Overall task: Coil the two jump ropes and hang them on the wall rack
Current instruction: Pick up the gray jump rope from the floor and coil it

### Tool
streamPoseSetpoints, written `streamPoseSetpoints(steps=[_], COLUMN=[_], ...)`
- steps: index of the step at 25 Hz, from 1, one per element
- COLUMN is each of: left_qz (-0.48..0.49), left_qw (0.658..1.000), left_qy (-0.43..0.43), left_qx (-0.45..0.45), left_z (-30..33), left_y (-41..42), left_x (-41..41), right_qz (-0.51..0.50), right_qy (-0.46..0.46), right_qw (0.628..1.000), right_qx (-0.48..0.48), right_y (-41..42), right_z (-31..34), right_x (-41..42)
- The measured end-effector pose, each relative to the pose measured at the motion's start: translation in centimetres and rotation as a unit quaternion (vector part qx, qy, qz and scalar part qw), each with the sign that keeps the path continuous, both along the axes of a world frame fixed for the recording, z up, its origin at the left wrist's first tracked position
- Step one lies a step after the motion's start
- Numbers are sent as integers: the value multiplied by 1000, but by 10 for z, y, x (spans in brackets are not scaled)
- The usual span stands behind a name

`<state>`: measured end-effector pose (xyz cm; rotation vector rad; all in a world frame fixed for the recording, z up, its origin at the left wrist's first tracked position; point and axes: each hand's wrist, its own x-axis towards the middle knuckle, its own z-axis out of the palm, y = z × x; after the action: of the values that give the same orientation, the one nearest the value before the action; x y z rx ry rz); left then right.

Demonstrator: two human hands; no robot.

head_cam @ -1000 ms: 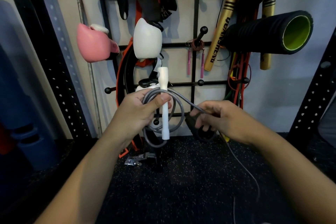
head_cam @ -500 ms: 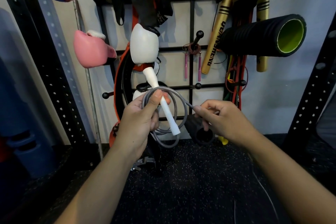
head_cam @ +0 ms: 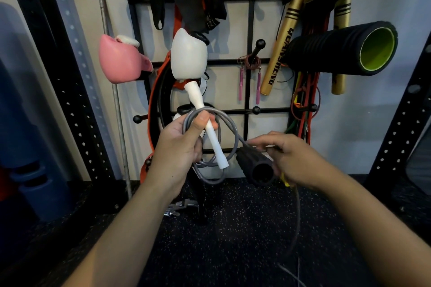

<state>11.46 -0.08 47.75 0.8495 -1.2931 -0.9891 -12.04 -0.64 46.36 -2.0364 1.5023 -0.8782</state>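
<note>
While facing the wall rack, left hand clamped on the white handle and grey rope loops to keep the coil together, right hand pinching slack to feed another turn; pink-handled rope hung at rack's middle

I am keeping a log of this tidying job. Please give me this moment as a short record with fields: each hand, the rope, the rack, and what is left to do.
left hand: holds the white handle and grey coils together
right hand: pinches the grey rope next to the coil
loose rope: trails down to the floor
wall rack: a pink-handled rope already hangs on a peg
free pegs: at least one, peg behind the coil
left to do: finish coiling, then hang
</note>
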Motion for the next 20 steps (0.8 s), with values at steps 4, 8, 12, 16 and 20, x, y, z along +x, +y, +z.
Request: streamPoseSetpoints(steps=[4, 8, 12, 16, 20], left_qz=[-51, -76, -93, -85, -70], left_qw=[998, 997, 995, 996, 995], left_qy=[34, 28, 26, 32, 71], left_qx=[8, 21, 25, 26, 32], left_z=[6, 6, 7, 5, 0], left_y=[4, 8, 9, 9, 4], left_x=[0, -1, -4, -7, -10], right_qz=[-19, -69, 3, 99, 170], right_qy=[106, 56, -324, -492, -402], right_qw=[992, 987, 945, 843, 874], right_qx=[-65, -133, 52, 192, 213], right_y=[1, -4, -4, -2, 12], right_z=[-4, -11, -12, -9, -15], right_x=[4, 8, 19, 22, 37])
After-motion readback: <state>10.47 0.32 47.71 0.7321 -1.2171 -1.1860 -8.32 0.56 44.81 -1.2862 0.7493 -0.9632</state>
